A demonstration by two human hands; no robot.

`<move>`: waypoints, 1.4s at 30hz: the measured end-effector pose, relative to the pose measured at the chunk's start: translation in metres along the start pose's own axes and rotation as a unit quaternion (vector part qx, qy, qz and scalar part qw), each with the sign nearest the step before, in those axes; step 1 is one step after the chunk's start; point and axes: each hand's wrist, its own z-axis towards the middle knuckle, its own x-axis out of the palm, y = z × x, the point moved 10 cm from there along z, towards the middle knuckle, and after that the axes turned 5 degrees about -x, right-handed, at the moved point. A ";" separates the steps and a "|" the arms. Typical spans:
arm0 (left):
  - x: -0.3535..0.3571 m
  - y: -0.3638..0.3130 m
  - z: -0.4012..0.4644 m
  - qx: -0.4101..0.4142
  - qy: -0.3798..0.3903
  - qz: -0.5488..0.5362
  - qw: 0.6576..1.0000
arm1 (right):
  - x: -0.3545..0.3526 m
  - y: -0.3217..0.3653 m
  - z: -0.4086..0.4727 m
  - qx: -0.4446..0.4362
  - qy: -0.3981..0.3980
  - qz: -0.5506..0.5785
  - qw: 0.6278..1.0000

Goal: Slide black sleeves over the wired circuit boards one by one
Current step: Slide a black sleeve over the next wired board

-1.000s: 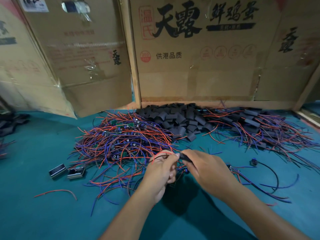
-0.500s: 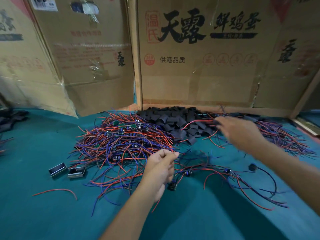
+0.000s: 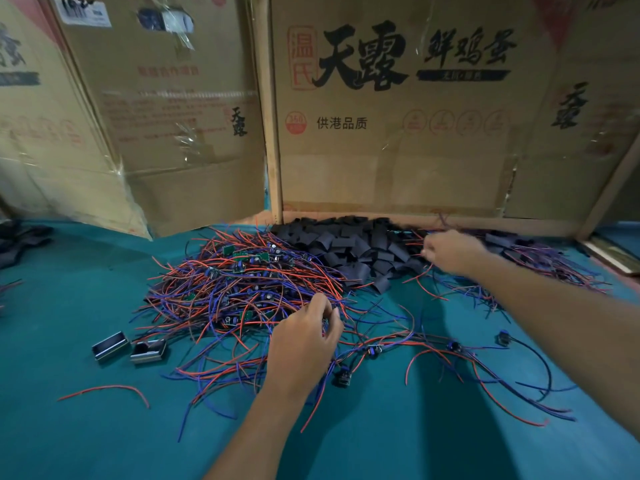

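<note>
A heap of black sleeves (image 3: 360, 245) is found at the far middle of the table (image 3: 86, 427), against the cardboard boxes (image 3: 398, 133). Just left of it lies a tangle of wired circuit boards (image 3: 239, 282) with red and blue leads; a second spread, seemingly already sleeved, is noted at the far right (image 3: 540, 258). The right hand (image 3: 450, 251) is extended to the right edge of the sleeve heap, fingers curled down; whether a sleeve is pinched cannot be told. The left hand (image 3: 304, 341) is placed at the near edge of the tangle, fingertips closed on leads. A few boards on long leads (image 3: 450, 346) are laid out to the near right, and two small metal housings (image 3: 130, 346) are seen at the near left.

The step in hand is judged to be fetching one sleeve and one board. A single sleeve should be separated from the heap, squeezed open at its mouth, and the board drawn free of the tangle by its leads before it is fed in endwise, so that neighbouring wires are not dragged along.
</note>
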 end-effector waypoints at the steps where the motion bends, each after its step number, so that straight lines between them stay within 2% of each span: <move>1: 0.001 0.002 0.000 -0.001 0.004 0.001 1.000 | 0.016 0.008 0.003 0.004 0.017 0.017 1.000; 3: 0.004 0.006 0.000 -0.008 0.016 0.001 1.000 | 0.044 0.017 0.008 0.024 0.057 0.044 0.997; 5: 0.004 0.009 -0.001 -0.011 0.022 0.001 1.000 | 0.054 0.016 0.013 0.045 0.052 0.052 0.996; 9: 0.001 0.009 0.001 -0.002 0.016 0.002 1.000 | 0.041 0.013 0.009 0.083 -0.001 0.012 0.996; 12: 0.007 0.004 0.000 0.010 0.032 0.001 0.999 | 0.002 0.031 -0.014 0.086 -0.094 -0.018 0.992; 13: 0.009 0.001 0.000 0.015 0.037 -0.003 0.999 | -0.010 0.040 -0.024 0.079 -0.119 0.023 0.990; 15: 0.012 -0.002 -0.002 0.017 0.051 -0.013 0.998 | -0.029 0.061 -0.049 0.052 -0.147 0.186 0.970; 17: 0.020 -0.003 -0.004 -0.011 0.088 -0.046 0.995 | -0.033 0.090 -0.082 0.027 -0.128 0.363 0.922; 19: 0.029 -0.008 -0.010 -0.038 0.133 -0.143 0.980 | -0.022 0.127 -0.118 -0.001 -0.088 0.490 0.867; 21: 0.032 -0.023 -0.014 -0.027 0.153 -0.236 0.959 | -0.003 0.151 -0.145 -0.015 -0.064 0.547 0.834; 24: 0.030 -0.034 -0.018 -0.011 0.146 -0.282 0.948 | 0.015 0.160 -0.166 -0.019 -0.043 0.601 0.798; 25: 0.029 -0.034 -0.018 -0.010 0.143 -0.280 0.949 | 0.014 0.159 -0.169 -0.032 -0.045 0.607 0.793; 29: 0.026 -0.027 -0.016 -0.026 0.140 -0.245 0.959 | 0.000 0.162 -0.176 -0.124 -0.051 0.567 0.813; 32: 0.030 -0.030 -0.017 0.020 0.158 -0.097 0.982 | 0.002 0.164 -0.177 -0.147 -0.055 0.516 0.842; 34: 0.029 -0.031 -0.017 0.048 0.149 -0.017 0.987 | 0.006 0.165 -0.177 -0.135 -0.048 0.560 0.816; 35: 0.028 -0.031 -0.017 0.050 0.142 -0.014 0.988 | 0.007 0.165 -0.175 -0.128 -0.049 0.589 0.797; 38: 0.028 -0.040 -0.018 0.056 0.170 -0.079 0.981 | 0.009 0.153 -0.170 -0.083 -0.085 0.651 0.750; 40: 0.030 -0.043 -0.022 0.053 0.205 -0.102 0.972 | 0.009 0.146 -0.168 -0.065 -0.103 0.650 0.750; 42: 0.019 -0.034 -0.015 0.036 0.177 -0.096 0.979 | 0.012 0.142 -0.166 -0.045 -0.101 0.672 0.732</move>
